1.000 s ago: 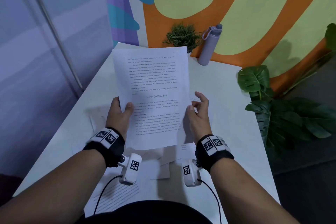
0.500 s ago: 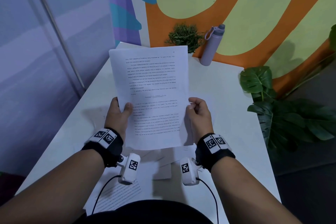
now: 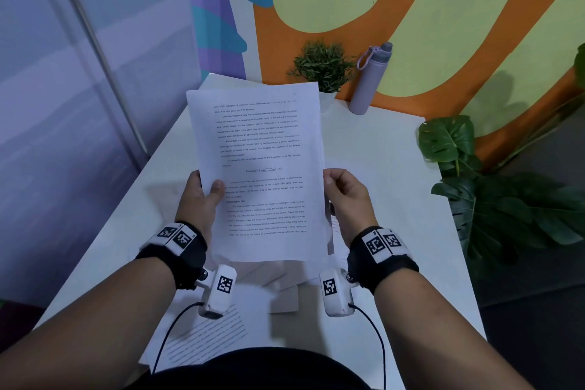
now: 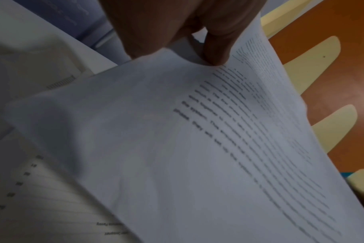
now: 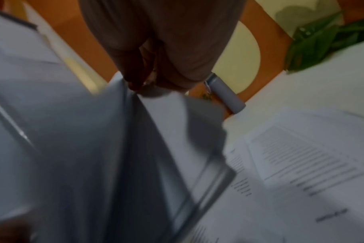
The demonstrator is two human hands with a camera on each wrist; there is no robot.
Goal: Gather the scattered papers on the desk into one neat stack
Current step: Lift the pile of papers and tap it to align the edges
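I hold a stack of printed white papers [image 3: 262,168] upright above the white desk [image 3: 389,174], its top tilted slightly left. My left hand [image 3: 202,196] grips the stack's left edge, thumb on the front page. My right hand [image 3: 343,196] pinches the right edge with curled fingers. In the left wrist view the thumb [image 4: 216,49] presses on the held papers [image 4: 197,148]. The right wrist view, blurred, shows my right hand [image 5: 156,72] on the held sheets [image 5: 94,148]. More loose papers [image 3: 205,339] lie on the desk under my wrists, with another printed page [image 5: 305,161] flat to the right.
A lilac water bottle [image 3: 370,79] and a small potted plant [image 3: 323,66] stand at the desk's far edge against the painted wall. Large-leaved plants [image 3: 493,193] stand beside the desk's right edge. A glass partition runs along the left.
My right hand has closed from spread fingers onto the stack's right edge. The stack has tilted slightly left and shifted a little.
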